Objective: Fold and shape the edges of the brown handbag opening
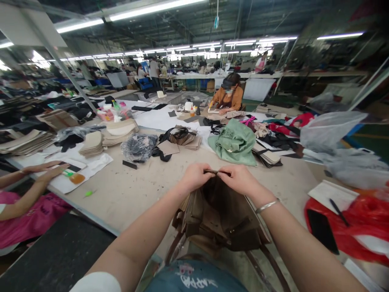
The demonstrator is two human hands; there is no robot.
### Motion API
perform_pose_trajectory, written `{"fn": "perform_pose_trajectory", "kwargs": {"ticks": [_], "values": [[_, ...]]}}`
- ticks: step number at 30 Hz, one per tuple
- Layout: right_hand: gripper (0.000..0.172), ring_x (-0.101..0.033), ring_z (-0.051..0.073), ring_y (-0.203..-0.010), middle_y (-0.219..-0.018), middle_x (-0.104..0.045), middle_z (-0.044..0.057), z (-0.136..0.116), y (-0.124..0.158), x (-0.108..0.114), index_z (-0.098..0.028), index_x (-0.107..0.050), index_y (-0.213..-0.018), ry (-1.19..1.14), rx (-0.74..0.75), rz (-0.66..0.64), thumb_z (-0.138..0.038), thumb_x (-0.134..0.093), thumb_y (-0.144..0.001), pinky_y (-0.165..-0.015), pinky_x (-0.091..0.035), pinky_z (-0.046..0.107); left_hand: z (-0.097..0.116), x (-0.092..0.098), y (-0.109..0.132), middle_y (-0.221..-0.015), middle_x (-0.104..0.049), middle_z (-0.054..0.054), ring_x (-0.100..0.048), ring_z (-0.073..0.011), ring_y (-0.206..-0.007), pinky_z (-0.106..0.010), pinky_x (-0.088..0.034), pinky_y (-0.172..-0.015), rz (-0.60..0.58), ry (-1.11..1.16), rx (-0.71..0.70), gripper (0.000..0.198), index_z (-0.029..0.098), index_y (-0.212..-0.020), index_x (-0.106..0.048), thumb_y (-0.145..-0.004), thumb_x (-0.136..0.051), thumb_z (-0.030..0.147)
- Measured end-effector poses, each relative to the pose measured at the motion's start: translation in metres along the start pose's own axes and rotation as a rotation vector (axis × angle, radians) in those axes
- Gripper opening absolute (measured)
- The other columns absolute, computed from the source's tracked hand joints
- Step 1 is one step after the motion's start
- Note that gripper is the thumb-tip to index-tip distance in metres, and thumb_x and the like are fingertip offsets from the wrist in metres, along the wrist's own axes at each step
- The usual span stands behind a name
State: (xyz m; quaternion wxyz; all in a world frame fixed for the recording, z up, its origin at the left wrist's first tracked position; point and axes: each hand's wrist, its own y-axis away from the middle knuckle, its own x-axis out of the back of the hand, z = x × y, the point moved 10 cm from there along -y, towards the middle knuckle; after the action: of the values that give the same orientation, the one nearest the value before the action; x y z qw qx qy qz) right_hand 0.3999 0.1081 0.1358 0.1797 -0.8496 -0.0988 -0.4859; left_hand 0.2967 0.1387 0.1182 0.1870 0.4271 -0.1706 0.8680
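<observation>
A brown handbag (212, 221) with straps hanging down stands at the table's near edge, close to my body. My left hand (196, 177) pinches the bag's far upper rim from the left. Beside it, my right hand (238, 178) pinches the same rim from the right, thumbs nearly meeting. The bag's mouth faces me and its inside looks dark. Small metal fittings glint on its near side. Past my hands lies a crumpled green cloth bag (234, 142).
Stacked beige panels (120, 134) and a plastic-wrapped black bundle (139, 147) lie to the left. On the right are a red plastic bag (364, 219), a black phone (322, 231) and a pen (338, 211). A co-worker's hands (51, 170) work at the left; another person (227, 95) sits opposite.
</observation>
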Motion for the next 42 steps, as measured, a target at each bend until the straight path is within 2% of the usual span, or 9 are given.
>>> {"fn": "perform_pose_trajectory", "kwargs": {"ticks": [5,8,12,15,18,23,29,42], "values": [[0.024,-0.051,0.013,-0.057,-0.059,-0.061,0.0,-0.004,0.0,0.0,-0.019,-0.065,-0.066,0.076,-0.029,0.035,-0.026,-0.047,-0.079,-0.054,-0.032,0.024,-0.001,0.002,0.003,-0.067,-0.065,0.003,-0.057,-0.0138,-0.068,-0.021,-0.039,-0.059,0.011,0.023,-0.023,0.018,0.019,-0.076,-0.068,-0.075,-0.058,0.034],[0.023,-0.05,0.012,-0.055,-0.057,-0.06,-0.001,-0.002,0.001,-0.001,-0.019,-0.065,-0.063,0.042,-0.04,0.027,-0.025,-0.047,-0.077,-0.053,-0.031,0.024,0.001,0.001,0.002,-0.072,-0.067,0.002,-0.058,-0.0141,-0.071,-0.021,-0.041,-0.063,-0.044,0.082,-0.062,0.018,0.019,-0.079,-0.068,-0.075,-0.059,0.034],[0.021,-0.052,0.013,-0.057,-0.06,-0.063,0.0,0.005,0.0,-0.001,-0.018,-0.067,-0.067,-0.021,-0.058,0.012,-0.024,-0.049,-0.075,-0.054,-0.033,0.023,0.007,-0.003,0.002,-0.087,-0.069,0.002,-0.061,-0.0147,-0.08,-0.022,-0.044,-0.073,-0.136,0.212,-0.121,0.029,0.02,-0.095,-0.067,-0.07,-0.066,0.034],[0.021,-0.054,0.014,-0.061,-0.065,-0.066,0.001,0.009,-0.002,0.0,-0.018,-0.071,-0.074,-0.064,-0.058,0.007,-0.024,-0.051,-0.074,-0.056,-0.036,0.023,0.011,-0.003,0.0,-0.091,-0.07,0.002,-0.061,-0.0147,-0.083,-0.022,-0.045,-0.076,-0.108,0.252,-0.152,0.028,0.021,-0.097,-0.068,-0.073,-0.064,0.035],[0.022,-0.056,0.015,-0.063,-0.07,-0.068,0.001,0.011,-0.003,0.001,-0.019,-0.072,-0.08,-0.092,-0.029,0.014,-0.022,-0.051,-0.074,-0.059,-0.038,0.024,0.008,-0.004,-0.003,-0.087,-0.071,0.001,-0.062,-0.0141,-0.08,-0.022,-0.045,-0.076,-0.052,0.232,-0.131,0.021,0.021,-0.091,-0.07,-0.08,-0.057,0.034],[0.022,-0.058,0.016,-0.066,-0.072,-0.069,0.001,0.014,-0.003,0.0,-0.019,-0.072,-0.081,-0.13,0.003,0.022,-0.019,-0.051,-0.074,-0.062,-0.04,0.024,0.005,-0.007,-0.006,-0.087,-0.072,0.001,-0.063,-0.0144,-0.079,-0.022,-0.045,-0.074,-0.021,0.178,-0.099,0.021,0.022,-0.09,-0.071,-0.081,-0.054,0.031],[0.023,-0.059,0.015,-0.067,-0.072,-0.068,0.0,0.024,-0.003,-0.003,-0.019,-0.072,-0.083,-0.229,-0.023,-0.01,-0.018,-0.052,-0.073,-0.062,-0.04,0.023,0.003,-0.009,-0.008,-0.085,-0.072,0.001,-0.062,-0.015,-0.077,-0.022,-0.044,-0.068,-0.028,0.107,-0.052,0.021,0.021,-0.09,-0.071,-0.08,-0.054,0.028],[0.021,-0.057,0.014,-0.066,-0.07,-0.066,-0.001,0.045,-0.005,-0.003,-0.016,-0.071,-0.08,-0.356,-0.035,-0.077,-0.018,-0.051,-0.073,-0.06,-0.04,0.022,0.013,-0.015,-0.023,-0.077,-0.07,0.002,-0.059,-0.0136,-0.07,-0.021,-0.04,-0.062,-0.068,0.002,-0.063,0.022,0.022,-0.086,-0.07,-0.082,-0.05,0.03]]}}
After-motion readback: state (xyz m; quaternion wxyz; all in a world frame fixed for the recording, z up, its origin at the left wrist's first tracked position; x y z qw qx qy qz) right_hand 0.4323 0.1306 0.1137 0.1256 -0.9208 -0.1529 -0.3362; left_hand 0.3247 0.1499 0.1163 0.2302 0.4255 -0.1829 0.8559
